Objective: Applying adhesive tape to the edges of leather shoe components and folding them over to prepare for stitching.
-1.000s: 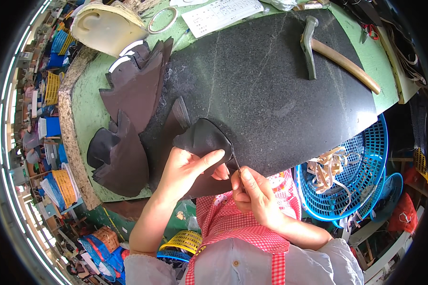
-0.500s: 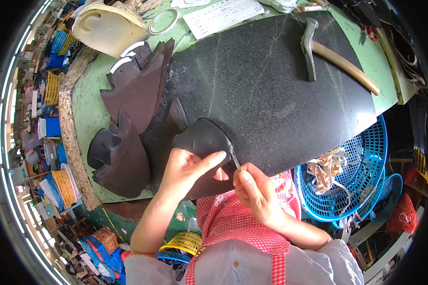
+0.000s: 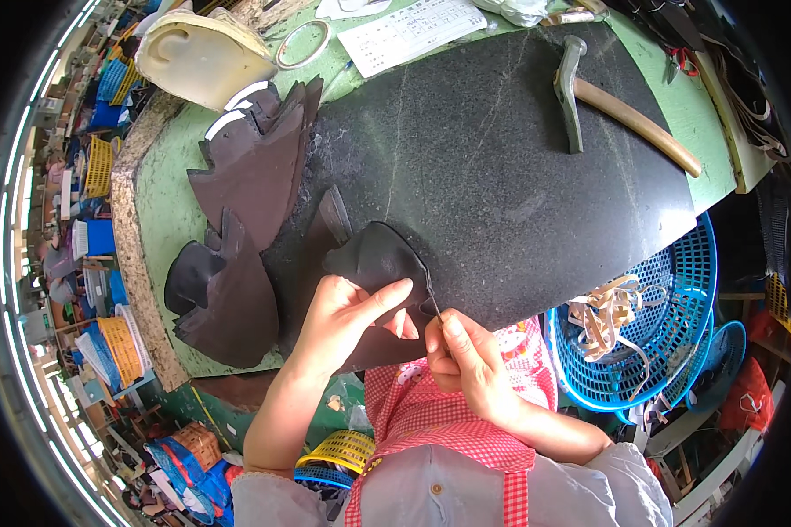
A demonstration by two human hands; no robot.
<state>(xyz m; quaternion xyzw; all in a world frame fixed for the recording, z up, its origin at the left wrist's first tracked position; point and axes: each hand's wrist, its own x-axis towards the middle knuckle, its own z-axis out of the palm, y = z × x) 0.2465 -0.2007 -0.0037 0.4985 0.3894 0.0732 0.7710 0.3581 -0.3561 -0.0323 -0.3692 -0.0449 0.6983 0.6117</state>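
Near the table's front edge, my left hand [image 3: 347, 312] is closed on a curved black leather piece [image 3: 376, 255], thumb on top and fingers underneath. My right hand [image 3: 468, 356] pinches a thin metal tool [image 3: 436, 306], its narrow end at the right edge of that piece. Most of the tool is hidden in my fist, so its exact kind does not show. To the left lie stacked dark brown leather pieces [image 3: 253, 180] with white-edged tips, and a nearer brown and black leather piece [image 3: 233, 307]. Another brown piece [image 3: 332, 215] lies just beyond my left hand.
A hammer [image 3: 624, 110] with a wooden handle rests at the far right of the dark stone slab [image 3: 510, 202]. At the back are a pale container [image 3: 204, 57], a tape roll [image 3: 302, 44] and a printed sheet [image 3: 411, 35]. Blue baskets [image 3: 580, 386] with tan strips stand right.
The black piece has shifted slightly to the right and down in my left hand. My right hand has tilted a little, and the tool looks thinner along the edge.
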